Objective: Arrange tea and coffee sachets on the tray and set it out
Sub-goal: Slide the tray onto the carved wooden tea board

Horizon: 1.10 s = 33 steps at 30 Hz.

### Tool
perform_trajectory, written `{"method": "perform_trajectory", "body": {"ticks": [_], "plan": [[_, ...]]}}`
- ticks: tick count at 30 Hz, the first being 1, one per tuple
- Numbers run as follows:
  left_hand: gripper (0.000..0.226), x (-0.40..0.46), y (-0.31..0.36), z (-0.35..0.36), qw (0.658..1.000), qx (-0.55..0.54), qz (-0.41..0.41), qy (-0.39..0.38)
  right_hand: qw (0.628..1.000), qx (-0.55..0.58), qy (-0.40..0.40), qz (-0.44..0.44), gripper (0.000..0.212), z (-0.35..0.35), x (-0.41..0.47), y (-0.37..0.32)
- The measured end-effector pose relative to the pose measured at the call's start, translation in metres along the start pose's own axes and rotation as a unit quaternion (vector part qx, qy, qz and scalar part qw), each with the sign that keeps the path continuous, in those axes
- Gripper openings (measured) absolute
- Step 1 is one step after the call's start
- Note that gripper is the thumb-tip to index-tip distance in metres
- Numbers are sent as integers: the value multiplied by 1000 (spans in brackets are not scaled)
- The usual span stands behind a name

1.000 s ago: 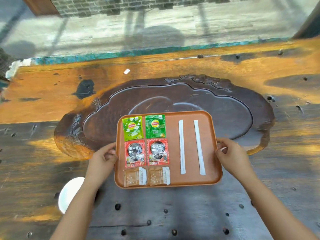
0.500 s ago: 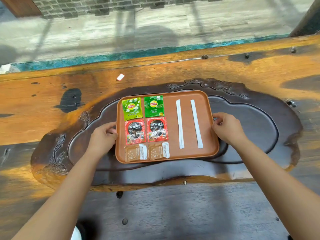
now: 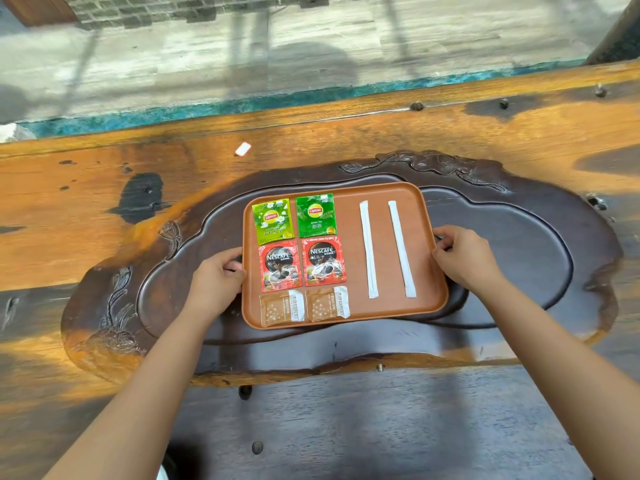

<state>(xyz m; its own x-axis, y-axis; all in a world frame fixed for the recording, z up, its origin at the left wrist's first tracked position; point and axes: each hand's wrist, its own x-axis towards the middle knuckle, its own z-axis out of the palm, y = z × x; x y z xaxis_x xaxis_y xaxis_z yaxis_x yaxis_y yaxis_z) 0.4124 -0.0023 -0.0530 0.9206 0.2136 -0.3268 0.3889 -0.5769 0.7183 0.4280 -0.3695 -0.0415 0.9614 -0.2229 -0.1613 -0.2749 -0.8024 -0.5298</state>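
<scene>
Neatly, sachets [image 3: 300,262] on tray [image 3: 427,299]

Tray [image 3: 384,308]: matt brown, smooth, plastic or wood, cannot tell. Tea sachets [image 3: 272,221]: glossy green foil-like wrap. Coffee sachets [image 3: 279,266]: glossy red film, creased. Sugar packets [image 3: 282,309]: brown and white paper, matt. Wrapped sticks [image 3: 368,249]: white paper, matt. Carved slab [image 3: 519,237]: dark polished wood, glossy. Table [image 3: 86,209]: varnished orange wood, knotted, shiny.
</scene>
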Motion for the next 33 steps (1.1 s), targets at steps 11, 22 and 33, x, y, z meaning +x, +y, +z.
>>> {"method": "perform_trajectory", "body": {"ticks": [11, 22, 33], "plan": [[40, -7, 1, -3, 999, -42, -21, -18, 1000, -13, 24, -14, 36, 3, -11, -3], [17, -85, -4, -6, 993, -113, -27, 36, 999, 16, 36, -9, 30, -5, -67, -9], [16, -246, -33, 12, 989, 90, 72, 93, 981, 23, -87, -175, 32, 49, -225, -36]]}}
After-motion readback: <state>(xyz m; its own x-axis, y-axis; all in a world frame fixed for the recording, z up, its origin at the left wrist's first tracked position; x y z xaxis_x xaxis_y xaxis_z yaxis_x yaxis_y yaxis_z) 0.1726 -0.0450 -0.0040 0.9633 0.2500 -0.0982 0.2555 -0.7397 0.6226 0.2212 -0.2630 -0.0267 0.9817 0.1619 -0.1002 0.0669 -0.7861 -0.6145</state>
